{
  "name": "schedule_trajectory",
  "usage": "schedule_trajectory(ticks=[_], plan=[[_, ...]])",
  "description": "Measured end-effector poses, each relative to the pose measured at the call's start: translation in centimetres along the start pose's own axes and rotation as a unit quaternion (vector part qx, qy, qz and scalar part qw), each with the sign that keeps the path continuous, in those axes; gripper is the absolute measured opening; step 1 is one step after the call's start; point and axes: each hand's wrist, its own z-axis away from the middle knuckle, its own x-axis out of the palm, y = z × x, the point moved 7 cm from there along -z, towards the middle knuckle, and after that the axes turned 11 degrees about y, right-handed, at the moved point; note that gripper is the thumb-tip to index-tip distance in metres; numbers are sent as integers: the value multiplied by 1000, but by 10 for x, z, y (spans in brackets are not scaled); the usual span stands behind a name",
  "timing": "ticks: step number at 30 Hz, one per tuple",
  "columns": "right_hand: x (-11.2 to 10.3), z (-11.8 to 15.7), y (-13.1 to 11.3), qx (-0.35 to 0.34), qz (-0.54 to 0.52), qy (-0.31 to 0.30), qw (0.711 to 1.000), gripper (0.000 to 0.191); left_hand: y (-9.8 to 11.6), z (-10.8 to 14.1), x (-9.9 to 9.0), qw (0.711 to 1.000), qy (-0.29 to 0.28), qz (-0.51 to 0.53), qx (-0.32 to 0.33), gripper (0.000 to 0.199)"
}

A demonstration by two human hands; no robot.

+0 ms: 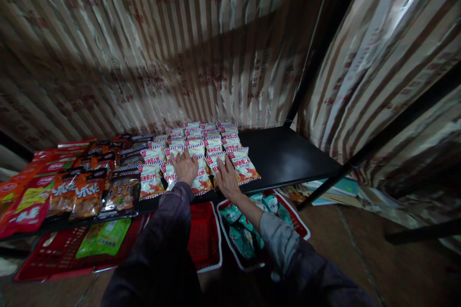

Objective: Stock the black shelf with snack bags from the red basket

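Dark sleeves (pixel 158 244) reach forward from the bottom of the view, the right one ending in a paler grey-blue cuff (pixel 277 237). Below the front edge of a black shelf (pixel 288 153), red baskets with pale rims (pixel 219 235) stand on the brown floor (pixel 338 244). One, toward the shelf's left end, holds a bright green packet (pixel 104 238); another, under the front edge near the right hand (pixel 228 178), holds teal packets (pixel 242 237).

White snack packets (pixel 245 165) with red lettering and striped edges lie in close rows on the middle of the shelf, running from its front edge to its back edge. The left hand (pixel 186 168) rests on the front rows, palm down, fingers spread and clasping nothing. The right hand lies just beside it, over the front packets toward the right side of the rows, its fingers extended and loose rather than gripping.

Left of these rows come dark brown packets (pixel 121 192), then black-and-orange ones (pixel 88 194), then pink and red packets (pixel 31 204) at the shelf's left end. Striped sheeting (pixel 216 48) hangs behind the back edge. Papers (pixel 336 187) lie on the floor below the front right corner.
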Motion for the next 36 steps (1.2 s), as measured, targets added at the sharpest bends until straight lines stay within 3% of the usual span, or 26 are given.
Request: schedule_trajectory(ticks=[10,15,18,23,29,33,36], plan=[[-2,-2,-6,-19,11,1,1000,48,-6,2,-4,999,4,45,-20,48],[-4,-9,-6,-23,11,-2,1000,49,-7,8,-24,997,39,60,-15,46],[-8,-15,-7,-18,11,-8,1000,48,-5,28,-46,996,56,71,-11,45],[-19,-9,-8,-23,4,-7,1000,48,7,87,-70,994,41,100,18,47],[-33,22,-27,-43,-50,-26,997,49,12,140,-52,989,14,150,10,52],[-27,37,-50,-40,-93,-78,992,50,11,144,-32,981,-18,190,-21,55],[-19,43,-62,-32,-102,-83,991,50,9,139,-26,976,-39,209,-36,57]])
